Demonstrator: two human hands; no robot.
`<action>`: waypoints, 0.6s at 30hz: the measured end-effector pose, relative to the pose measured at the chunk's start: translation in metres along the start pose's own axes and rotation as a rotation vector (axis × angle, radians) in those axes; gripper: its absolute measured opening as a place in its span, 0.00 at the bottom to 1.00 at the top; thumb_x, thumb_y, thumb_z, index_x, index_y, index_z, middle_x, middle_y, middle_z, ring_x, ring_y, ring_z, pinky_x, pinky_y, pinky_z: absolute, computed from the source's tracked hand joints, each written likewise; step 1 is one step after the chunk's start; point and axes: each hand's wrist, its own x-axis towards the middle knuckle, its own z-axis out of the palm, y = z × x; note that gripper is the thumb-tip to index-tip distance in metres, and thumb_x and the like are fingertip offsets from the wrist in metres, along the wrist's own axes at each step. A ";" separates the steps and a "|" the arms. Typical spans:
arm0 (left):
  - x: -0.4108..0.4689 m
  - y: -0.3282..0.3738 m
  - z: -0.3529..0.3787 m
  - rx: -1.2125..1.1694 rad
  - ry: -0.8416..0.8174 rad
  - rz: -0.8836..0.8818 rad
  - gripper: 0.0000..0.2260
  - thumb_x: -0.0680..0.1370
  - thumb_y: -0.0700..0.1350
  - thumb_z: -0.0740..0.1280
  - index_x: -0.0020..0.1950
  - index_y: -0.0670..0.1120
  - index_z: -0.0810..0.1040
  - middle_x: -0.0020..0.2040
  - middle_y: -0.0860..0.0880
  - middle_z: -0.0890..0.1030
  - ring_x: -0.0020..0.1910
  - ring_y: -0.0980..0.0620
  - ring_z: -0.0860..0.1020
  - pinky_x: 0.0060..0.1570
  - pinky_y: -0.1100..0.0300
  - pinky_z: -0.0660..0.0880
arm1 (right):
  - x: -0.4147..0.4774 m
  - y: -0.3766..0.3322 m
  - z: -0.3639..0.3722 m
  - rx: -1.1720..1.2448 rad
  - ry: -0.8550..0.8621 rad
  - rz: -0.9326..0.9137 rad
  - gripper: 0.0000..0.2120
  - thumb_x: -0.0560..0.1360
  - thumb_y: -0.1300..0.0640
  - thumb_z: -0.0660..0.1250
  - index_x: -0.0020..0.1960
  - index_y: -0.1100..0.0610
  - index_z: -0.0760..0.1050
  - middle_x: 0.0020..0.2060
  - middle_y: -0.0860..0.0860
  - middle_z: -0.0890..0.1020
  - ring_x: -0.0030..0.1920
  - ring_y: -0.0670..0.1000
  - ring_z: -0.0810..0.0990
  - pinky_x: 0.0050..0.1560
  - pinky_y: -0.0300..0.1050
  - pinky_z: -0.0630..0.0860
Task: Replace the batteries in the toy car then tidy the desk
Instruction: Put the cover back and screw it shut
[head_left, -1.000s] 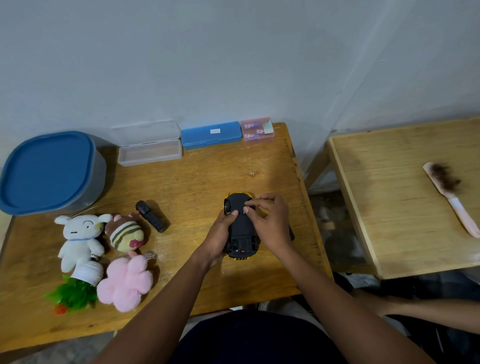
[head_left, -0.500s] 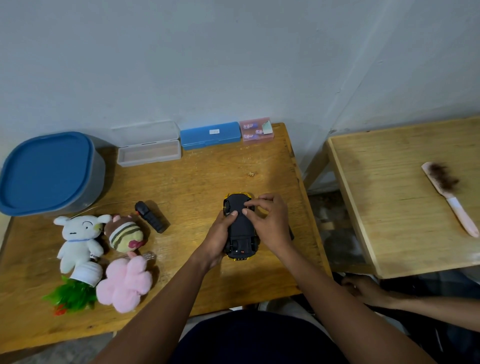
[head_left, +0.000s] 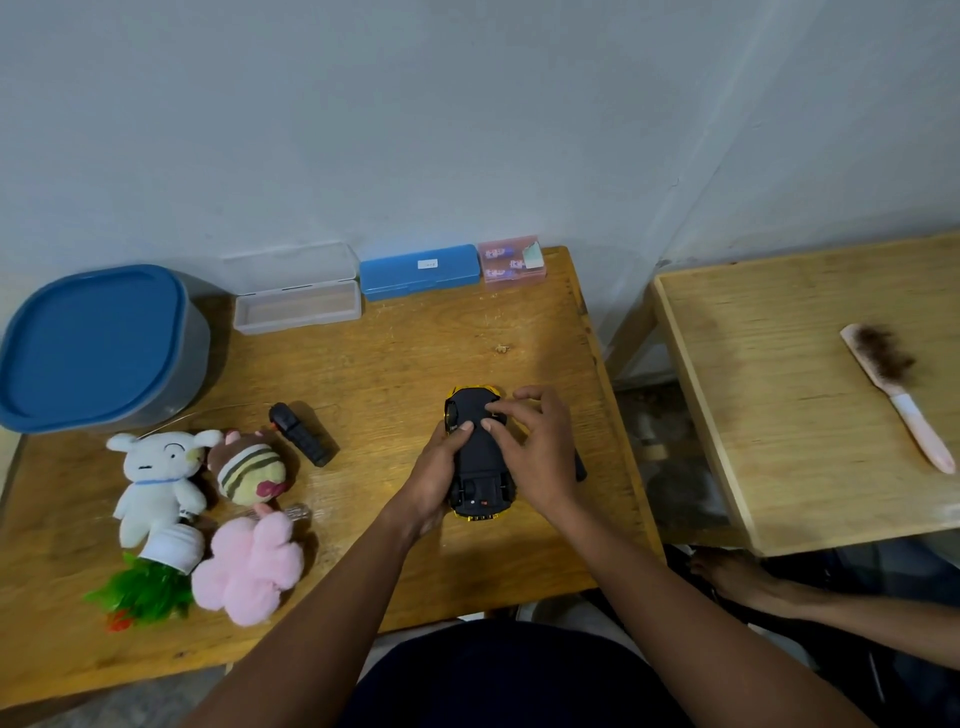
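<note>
A yellow toy car (head_left: 479, 457) lies upside down on the wooden desk (head_left: 395, 364), its black underside facing up. My left hand (head_left: 434, 475) grips the car's left side, thumb on the underside. My right hand (head_left: 537, 457) rests on the right side, fingertips pressing on the black belly near the front. A black oblong part (head_left: 301, 434) lies on the desk to the left of the car. A pink pack of batteries (head_left: 511, 262) stands at the back edge by the wall.
A blue-lidded grey tub (head_left: 98, 345) sits at far left. An open clear case (head_left: 297, 306) and a blue case (head_left: 420, 271) line the wall. Plush toys (head_left: 156, 483) and a small fake plant (head_left: 150, 582) lie front left. Another person's hand (head_left: 727, 571) is under a second table (head_left: 779, 415), which carries a brush (head_left: 898, 395).
My hands stay on the overturned car; the right fingertips shifted slightly on its underside. The other person's hand has come into view under the right table.
</note>
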 end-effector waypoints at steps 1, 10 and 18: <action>0.001 0.000 0.000 -0.002 0.000 -0.002 0.15 0.84 0.51 0.62 0.71 0.52 0.71 0.63 0.42 0.81 0.57 0.41 0.83 0.50 0.46 0.82 | -0.001 -0.001 -0.001 0.005 0.014 -0.011 0.11 0.77 0.47 0.70 0.58 0.47 0.82 0.56 0.47 0.73 0.60 0.48 0.71 0.56 0.41 0.71; 0.005 -0.003 0.000 -0.022 0.032 0.007 0.16 0.83 0.51 0.63 0.69 0.48 0.73 0.56 0.43 0.82 0.51 0.41 0.82 0.52 0.43 0.80 | -0.010 0.013 -0.021 -0.450 0.016 0.269 0.21 0.76 0.54 0.68 0.68 0.48 0.73 0.60 0.51 0.74 0.62 0.54 0.71 0.60 0.49 0.68; 0.000 0.009 -0.008 0.001 0.032 0.093 0.11 0.84 0.51 0.63 0.65 0.52 0.75 0.54 0.46 0.83 0.50 0.42 0.82 0.53 0.39 0.80 | 0.000 -0.008 -0.020 -0.028 -0.036 0.341 0.19 0.77 0.61 0.67 0.66 0.49 0.73 0.47 0.46 0.79 0.46 0.46 0.80 0.39 0.38 0.73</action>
